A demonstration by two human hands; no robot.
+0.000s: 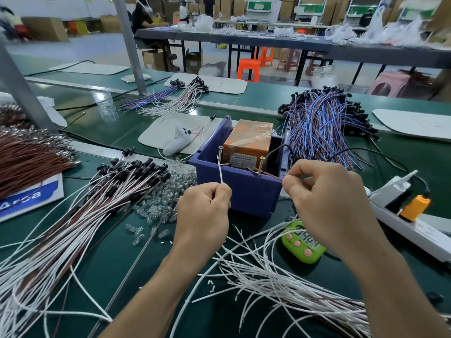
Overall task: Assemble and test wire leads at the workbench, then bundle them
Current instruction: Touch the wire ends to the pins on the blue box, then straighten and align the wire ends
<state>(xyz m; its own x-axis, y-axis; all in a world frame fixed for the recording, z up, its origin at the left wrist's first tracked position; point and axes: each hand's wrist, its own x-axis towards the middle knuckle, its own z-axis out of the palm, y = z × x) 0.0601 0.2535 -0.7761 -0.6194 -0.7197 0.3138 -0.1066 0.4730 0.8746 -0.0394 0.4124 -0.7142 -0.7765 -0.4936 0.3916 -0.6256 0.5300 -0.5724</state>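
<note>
My left hand pinches a white wire whose tip touches the left brass screw on the rim of the blue bin. My right hand pinches a brown wire that reaches the right screw. An orange box wrapped in tape sits inside the bin. Loose white leads lie under my right forearm. A pile of leads with black caps spreads at the left, beside clear bulbs.
A green timer lies right of my hands. A white power strip with an orange plug runs along the right. Blue-and-brown wire bundles sit behind the bin, brown wires far left, a white controller and a bottle behind.
</note>
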